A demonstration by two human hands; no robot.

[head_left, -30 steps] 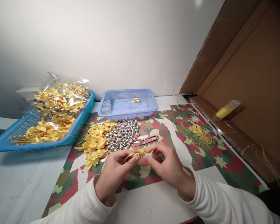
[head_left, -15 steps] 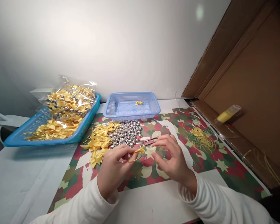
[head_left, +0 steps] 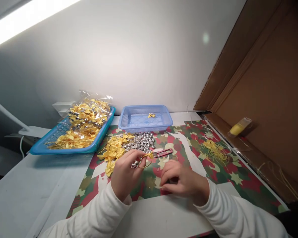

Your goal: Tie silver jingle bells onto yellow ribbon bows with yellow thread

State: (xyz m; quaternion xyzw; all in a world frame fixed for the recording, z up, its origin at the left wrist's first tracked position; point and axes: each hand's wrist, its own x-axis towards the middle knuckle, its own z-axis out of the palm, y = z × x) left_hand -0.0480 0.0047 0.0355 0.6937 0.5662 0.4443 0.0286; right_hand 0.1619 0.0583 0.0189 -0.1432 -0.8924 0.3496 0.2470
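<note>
My left hand (head_left: 127,172) pinches a yellow ribbon bow (head_left: 149,155) between thumb and fingertips, and a loop of thin cord hangs from it. Lower and to the right, my right hand (head_left: 180,178) is curled, thumb and fingertips close together. Whatever it may hold is hidden. Beyond the hands lie small scissors (head_left: 163,152) with pinkish-red handles. A spread of small silver bells (head_left: 141,142) covers the mat behind my left hand. Several yellow ribbon bows (head_left: 114,148) are heaped just left of the bells.
A light-blue basket (head_left: 145,129) at the back holds a small yellow piece. On the left, a blue tray (head_left: 64,151) carries a clear bag (head_left: 94,105) of bows with bells. Tangled yellow cord (head_left: 215,152) lies right, near a yellow-filled tube (head_left: 240,127) on the cardboard edge.
My right hand has moved down towards me, away from the bow, and its fingers have curled in. My left hand still holds the bow. The view has tilted up, showing a lamp.
</note>
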